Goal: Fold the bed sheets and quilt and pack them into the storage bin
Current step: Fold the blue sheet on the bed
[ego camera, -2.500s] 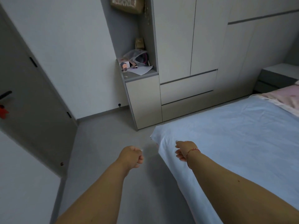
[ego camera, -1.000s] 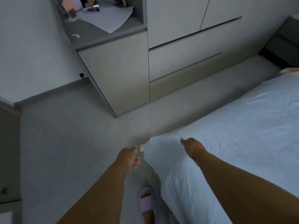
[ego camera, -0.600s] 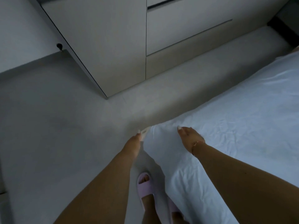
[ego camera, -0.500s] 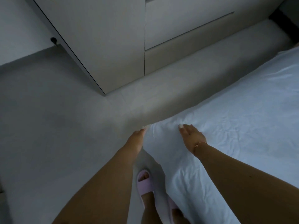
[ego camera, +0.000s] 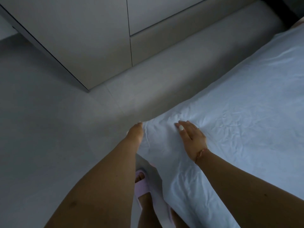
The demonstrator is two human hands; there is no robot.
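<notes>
The bed sheet [ego camera: 238, 99], pale blue-white and creased, covers the bed and fills the frame from the 1 o'clock to the 5 o'clock sector; its near corner sits just above frame centre and drapes down the bed's side toward 6 o'clock. The left hand [ego camera: 135, 133] is at that corner, on its 9 o'clock side, touching the fabric edge. Its fingers are turned away from the camera and partly hidden by the cloth, so whether this grip pinches the corner or merely rests against it cannot be told. The right hand [ego camera: 191, 137] lies palm-down on top of the sheet, just to the 3 o'clock side of the corner, fingers straight and slightly spread, pointing toward 11 o'clock; this grip is flat and pressing on the fabric, not closed around it. A thin red bracelet [ego camera: 201, 153] circles the right wrist. The two hands are near each other with the sheet corner between them. Below the left forearm, toward 6 o'clock, a foot in a pink slipper [ego camera: 142, 185] stands on the grey floor [ego camera: 41, 129], just beside the hanging sheet. A light wardrobe [ego camera: 92, 38] with a vertical door seam and a drawer line occupies the 12 o'clock area, well apart from the hands.
</notes>
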